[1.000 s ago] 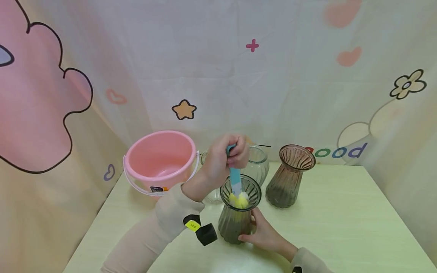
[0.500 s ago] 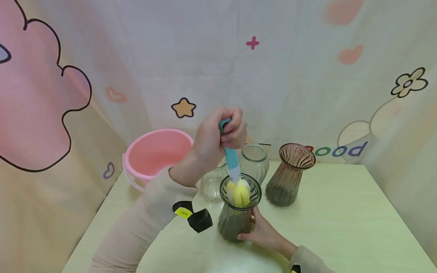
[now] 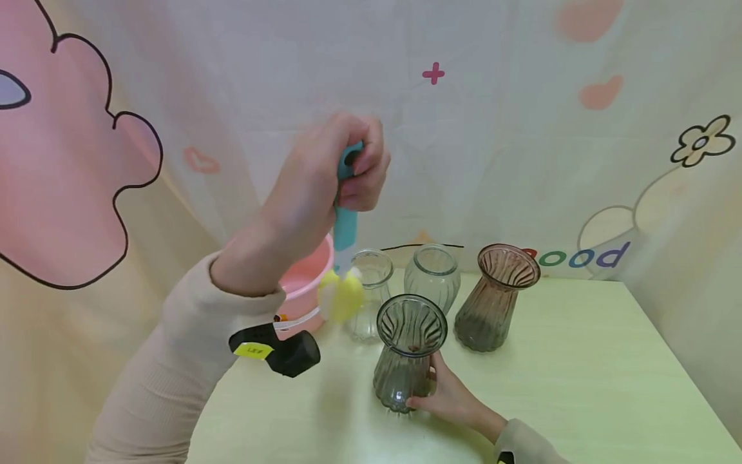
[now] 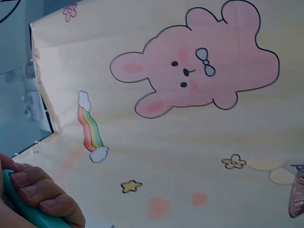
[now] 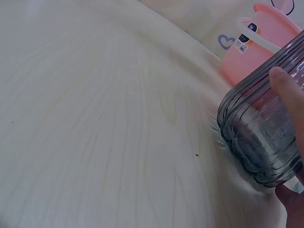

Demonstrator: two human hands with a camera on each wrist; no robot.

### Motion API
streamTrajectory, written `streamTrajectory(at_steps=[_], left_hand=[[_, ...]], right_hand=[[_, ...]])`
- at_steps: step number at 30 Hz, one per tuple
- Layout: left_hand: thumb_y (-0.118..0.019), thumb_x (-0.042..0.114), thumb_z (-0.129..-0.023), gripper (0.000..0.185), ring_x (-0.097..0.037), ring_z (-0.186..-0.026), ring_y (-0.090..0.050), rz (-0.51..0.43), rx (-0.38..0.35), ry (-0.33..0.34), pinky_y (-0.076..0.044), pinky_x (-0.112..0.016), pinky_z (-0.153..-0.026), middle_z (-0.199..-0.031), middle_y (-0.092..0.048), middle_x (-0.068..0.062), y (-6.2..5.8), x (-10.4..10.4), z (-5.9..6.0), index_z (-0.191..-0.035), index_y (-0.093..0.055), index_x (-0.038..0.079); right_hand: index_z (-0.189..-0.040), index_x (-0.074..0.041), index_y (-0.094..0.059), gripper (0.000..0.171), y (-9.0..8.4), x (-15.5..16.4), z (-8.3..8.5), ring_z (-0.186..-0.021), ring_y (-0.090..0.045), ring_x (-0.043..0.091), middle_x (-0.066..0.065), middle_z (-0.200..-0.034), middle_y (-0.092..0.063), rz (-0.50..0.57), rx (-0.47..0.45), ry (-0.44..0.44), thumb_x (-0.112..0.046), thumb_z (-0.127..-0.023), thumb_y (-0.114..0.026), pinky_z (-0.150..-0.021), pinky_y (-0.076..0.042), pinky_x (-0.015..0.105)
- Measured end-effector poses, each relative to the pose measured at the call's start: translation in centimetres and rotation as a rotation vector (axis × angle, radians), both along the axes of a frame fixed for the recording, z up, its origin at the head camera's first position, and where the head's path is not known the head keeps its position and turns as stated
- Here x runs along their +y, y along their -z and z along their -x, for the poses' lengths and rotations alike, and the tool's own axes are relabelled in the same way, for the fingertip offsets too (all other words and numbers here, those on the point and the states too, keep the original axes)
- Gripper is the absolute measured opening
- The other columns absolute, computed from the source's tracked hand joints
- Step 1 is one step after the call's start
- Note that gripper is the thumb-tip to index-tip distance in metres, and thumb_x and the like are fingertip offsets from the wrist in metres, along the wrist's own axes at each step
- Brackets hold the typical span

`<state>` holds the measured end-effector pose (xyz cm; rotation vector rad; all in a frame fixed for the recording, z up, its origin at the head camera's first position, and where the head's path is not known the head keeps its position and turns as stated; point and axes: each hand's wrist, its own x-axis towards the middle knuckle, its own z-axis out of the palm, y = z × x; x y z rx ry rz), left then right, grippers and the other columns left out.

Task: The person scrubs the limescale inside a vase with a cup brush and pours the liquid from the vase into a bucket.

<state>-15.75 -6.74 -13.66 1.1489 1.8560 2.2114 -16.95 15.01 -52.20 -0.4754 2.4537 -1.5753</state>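
Note:
In the head view my left hand (image 3: 324,169) grips the teal handle of a sponge bottle brush (image 3: 346,229), raised left of the grey glass vase. The yellow and white sponge head hangs downward, overlapping a clear jar in this view. Only curled fingers (image 4: 40,192) and part of the teal handle show in the left wrist view. Low on its ribbed body, the grey glass vase (image 3: 400,377) is held by my right hand (image 3: 449,396), thumb on the near side. The right wrist view shows fingers (image 5: 287,92) along the glass.
Behind the left arm stands a pink bucket (image 3: 310,293), partly hidden. Two clear glass jars, one (image 3: 378,303) nearer left and another (image 3: 436,280) farther back, stand beyond the grey vase. A brownish-pink flared vase (image 3: 487,316) is at right. A patterned curtain (image 3: 493,129) backs the table.
My left hand has drawn the bottle brush up out of the grey vase and moved it left, now overlapping the bucket. My right hand stays on the vase.

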Motion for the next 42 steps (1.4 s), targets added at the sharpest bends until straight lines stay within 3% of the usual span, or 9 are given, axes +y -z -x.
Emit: streamTrajectory(at_steps=[5,11,13,17,25,31,36,42], left_hand=[[-0.029,0.010,-0.084,0.024,-0.016,-0.049,-0.018,0.210,-0.096,-0.156,-0.019,-0.026,-0.049,-0.052,-0.023,-0.002,4.1,-0.4,2.3,-0.060,-0.027,0.008],[-0.032,0.015,-0.084,0.026,-0.015,-0.049,-0.025,0.452,-0.228,-0.301,-0.024,-0.025,-0.049,-0.051,-0.030,-0.001,10.8,-0.5,4.7,-0.059,-0.033,0.008],[-0.034,0.019,-0.083,0.027,-0.015,-0.049,-0.027,0.537,-0.249,-0.359,-0.025,-0.025,-0.048,-0.051,-0.033,0.001,13.1,-0.5,5.2,-0.058,-0.036,0.011],[-0.034,0.025,-0.085,0.028,-0.014,-0.048,-0.030,0.683,-0.200,-0.430,-0.028,-0.027,-0.048,-0.052,-0.036,0.002,17.0,-0.5,5.7,-0.059,-0.038,0.014],[-0.030,0.030,-0.094,0.035,-0.012,-0.046,-0.031,0.881,-0.138,-0.431,-0.032,-0.028,-0.046,-0.053,-0.035,0.003,23.6,-0.2,6.0,-0.064,-0.040,0.014],[-0.040,0.025,-0.094,0.032,-0.010,-0.049,-0.040,0.961,0.006,-0.445,-0.034,-0.025,-0.046,-0.054,-0.040,0.004,28.1,0.4,6.5,-0.067,-0.054,0.014],[-0.049,0.023,-0.089,0.021,-0.011,-0.053,-0.040,0.997,0.050,-0.471,-0.033,-0.024,-0.047,-0.056,-0.039,0.004,30.6,0.6,6.4,-0.073,-0.059,0.013],[-0.058,0.020,-0.081,0.013,-0.009,-0.054,-0.041,0.926,-0.025,-0.467,-0.032,-0.022,-0.048,-0.060,-0.044,0.005,32.6,0.6,6.4,-0.075,-0.056,0.008]], right_hand=[[-0.144,-0.021,-0.011,0.107,0.2,0.1,-0.1,-0.127,-0.038,0.030,0.012,-0.138,-0.038,-0.008,0.009,0.008,-0.027,-0.065,-0.082,-0.099,-0.038,0.049],[-0.145,-0.021,-0.009,0.109,0.2,0.0,-0.3,-0.131,-0.034,0.031,0.013,-0.141,-0.034,0.008,-0.011,0.000,-0.026,-0.065,-0.082,-0.100,-0.036,0.049],[-0.145,-0.023,-0.008,0.109,0.1,0.0,-0.3,-0.133,-0.032,0.030,0.012,-0.143,-0.032,0.012,-0.016,0.001,-0.026,-0.065,-0.082,-0.101,-0.036,0.049],[-0.145,-0.024,-0.011,0.106,0.0,0.0,-0.4,-0.134,-0.030,0.028,0.008,-0.147,-0.028,0.010,-0.014,-0.006,-0.027,-0.066,-0.081,-0.101,-0.035,0.049],[-0.144,-0.022,-0.017,0.099,-0.1,-0.1,-0.3,-0.134,-0.031,0.030,0.007,-0.147,-0.028,-0.021,0.017,-0.021,-0.028,-0.068,-0.080,-0.100,-0.036,0.050],[-0.143,-0.022,-0.020,0.098,0.0,0.0,-0.3,-0.133,-0.031,0.026,0.005,-0.146,-0.030,-0.012,0.030,-0.032,-0.027,-0.067,-0.081,-0.100,-0.037,0.049],[-0.143,-0.021,-0.020,0.096,0.0,0.1,-0.3,-0.133,-0.031,0.027,0.006,-0.146,-0.030,-0.003,0.031,-0.035,-0.027,-0.068,-0.080,-0.100,-0.037,0.049],[-0.144,-0.022,-0.018,0.097,-0.1,0.1,-0.3,-0.133,-0.030,0.026,0.007,-0.147,-0.027,-0.004,0.026,-0.040,-0.027,-0.069,-0.079,-0.099,-0.037,0.050]])
